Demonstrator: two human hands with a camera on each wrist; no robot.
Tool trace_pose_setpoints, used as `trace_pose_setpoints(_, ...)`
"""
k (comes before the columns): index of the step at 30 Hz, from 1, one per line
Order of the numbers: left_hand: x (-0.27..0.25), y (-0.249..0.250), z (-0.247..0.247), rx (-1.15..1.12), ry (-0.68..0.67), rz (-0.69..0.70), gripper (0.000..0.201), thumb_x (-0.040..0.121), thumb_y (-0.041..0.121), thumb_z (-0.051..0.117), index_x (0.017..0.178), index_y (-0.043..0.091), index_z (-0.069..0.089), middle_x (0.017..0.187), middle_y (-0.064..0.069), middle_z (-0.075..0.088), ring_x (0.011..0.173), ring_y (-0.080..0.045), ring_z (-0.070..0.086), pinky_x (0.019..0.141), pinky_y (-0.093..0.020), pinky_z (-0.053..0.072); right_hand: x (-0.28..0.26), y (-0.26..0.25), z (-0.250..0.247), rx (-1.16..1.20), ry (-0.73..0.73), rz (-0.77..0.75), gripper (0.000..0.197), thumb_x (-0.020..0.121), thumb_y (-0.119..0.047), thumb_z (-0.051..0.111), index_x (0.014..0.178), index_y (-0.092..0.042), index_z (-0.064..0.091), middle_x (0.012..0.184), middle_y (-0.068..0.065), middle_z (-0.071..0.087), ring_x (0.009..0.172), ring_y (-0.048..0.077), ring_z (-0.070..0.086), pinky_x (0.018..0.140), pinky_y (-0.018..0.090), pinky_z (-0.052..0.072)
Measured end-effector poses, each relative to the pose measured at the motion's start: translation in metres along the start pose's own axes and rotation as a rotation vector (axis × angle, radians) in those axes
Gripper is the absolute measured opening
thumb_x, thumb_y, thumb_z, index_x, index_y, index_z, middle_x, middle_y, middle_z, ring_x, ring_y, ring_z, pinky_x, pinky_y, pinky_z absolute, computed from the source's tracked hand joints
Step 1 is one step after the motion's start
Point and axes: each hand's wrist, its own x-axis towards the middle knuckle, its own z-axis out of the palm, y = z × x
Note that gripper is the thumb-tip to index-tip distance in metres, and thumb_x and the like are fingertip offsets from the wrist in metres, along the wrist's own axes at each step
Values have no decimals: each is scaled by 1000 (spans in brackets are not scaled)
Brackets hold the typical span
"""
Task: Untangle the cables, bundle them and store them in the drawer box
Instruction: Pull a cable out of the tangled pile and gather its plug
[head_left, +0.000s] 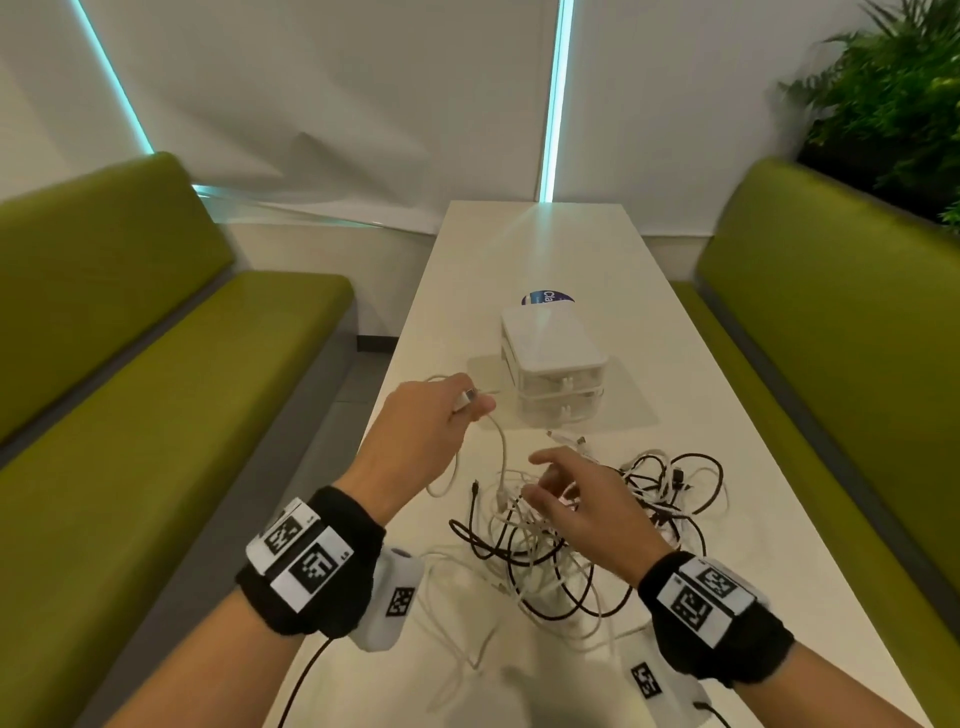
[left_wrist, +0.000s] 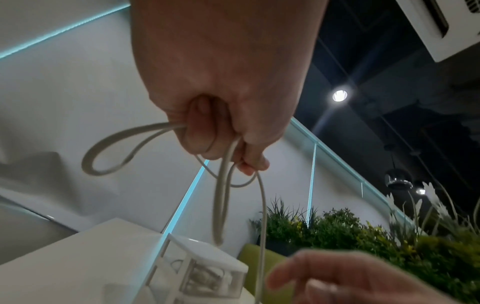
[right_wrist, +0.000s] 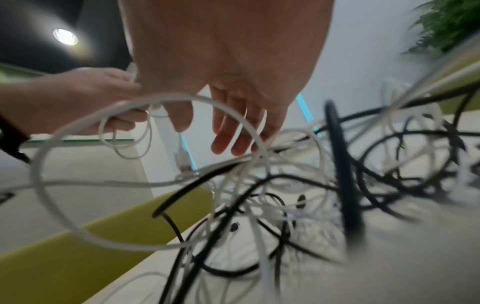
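Left hand (head_left: 421, 426) grips white cable (head_left: 503, 457).

Drawer box (head_left: 553, 364) stands mid-table (head_left: 597, 249); tangled cables (head_left: 597, 519) lie before it; benches (head_left: 156, 364) flank the table left and right.

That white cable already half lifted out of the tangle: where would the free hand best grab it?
On the bare stretch of the white cable hanging below the left hand, above the tangle. There it runs alone, clear of other loops. The open right hand could probably come in from the right and pinch it with its fingers.
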Motion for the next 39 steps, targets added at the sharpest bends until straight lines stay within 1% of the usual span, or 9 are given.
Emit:
trace_pose_setpoints(2, -1, -4, 3, 61, -16, 0, 31, 98, 47, 46, 92, 19, 60, 70, 5, 58, 76, -21, 56, 62, -29, 35, 4, -16, -3, -17, -45, -37, 32, 88, -46, 63, 117, -32, 61, 80, -13, 64, 75, 3, 58, 72, 21, 49)
trace_pose_setpoints(6, -4, -25, -3, 193, -23, 0, 29, 98, 46, 49, 82, 22, 49, 62, 11, 41, 63, -14, 44, 62, -30, 28, 14, -39, 7, -60, -121, -102, 19, 92, -40, 61, 107, -29, 68, 70, -15, 60, 68, 3, 56, 65, 16, 43)
trace_pose_setpoints(9, -5, -64, -18, 298, 6, -73, 38, 97, 44, 52, 66, 22, 42, 62, 8, 45, 60, -16, 47, 57, -29, 29, 18, -45, 17, -111, -152, -121, 17, 93, -37, 59, 107, -30, 66, 74, -17, 59, 72, 2, 57, 65, 14, 40)
trace_pose_setpoints(12, -8, -98, -30, 378, 43, -219, 40, 97, 41, 51, 65, 18, 51, 64, 3, 51, 61, -18, 54, 57, -28, 33, 18, -47, 25, -144, -190, -110, 18, 94, -35, 58, 109, -29, 65, 79, -15, 61, 76, 3, 57, 66, 12, 38)
trace_pose_setpoints(19, -25, -148, -41, 631, 54, -506, 28, 100, 31, 49, 100, 8, 66, 98, -8, 51, 87, -29, 63, 66, -34, 41, 17, -38, 29, -201, -240, -83, 17, 95, -34, 56, 109, -28, 65, 82, -17, 60, 77, -1, 56, 64, 9, 38)
trace_pose_setpoints(25, -27, -146, -43, 752, 81, -562, 42, 99, 12, 41, 140, 13, 43, 118, -18, 41, 65, -25, 58, 57, -32, 39, 12, -28, 27, -216, -259, -53, 16, 96, -32, 55, 106, -27, 66, 85, -16, 60, 80, 3, 58, 72, 17, 45)
trace_pose_setpoints(30, -21, -151, -61, 706, 165, -579, 18, 92, 3, 50, 108, 1, 57, 120, -22, 40, 66, -34, 59, 60, -38, 42, 11, -24, 25, -246, -274, -68, 14, 96, -29, 54, 99, -24, 67, 83, -16, 59, 79, 2, 56, 67, 11, 39)
trace_pose_setpoints(35, -22, -158, -62, 717, 207, -549, 13, 89, 2, 54, 100, 0, 60, 112, -20, 43, 81, -32, 52, 72, -40, 48, 10, -23, 30, -250, -299, -73, 15, 95, -28, 54, 96, -24, 68, 85, -12, 62, 80, 3, 56, 70, 14, 41)
trace_pose_setpoints(39, -27, -160, -52, 633, 157, -508, 16, 95, 7, 49, 104, 1, 61, 113, -18, 41, 68, -27, 51, 68, -38, 50, 10, -22, 33, -253, -297, -66, 16, 95, -28, 53, 94, -24, 69, 84, -13, 61, 79, 4, 55, 71, 18, 43)
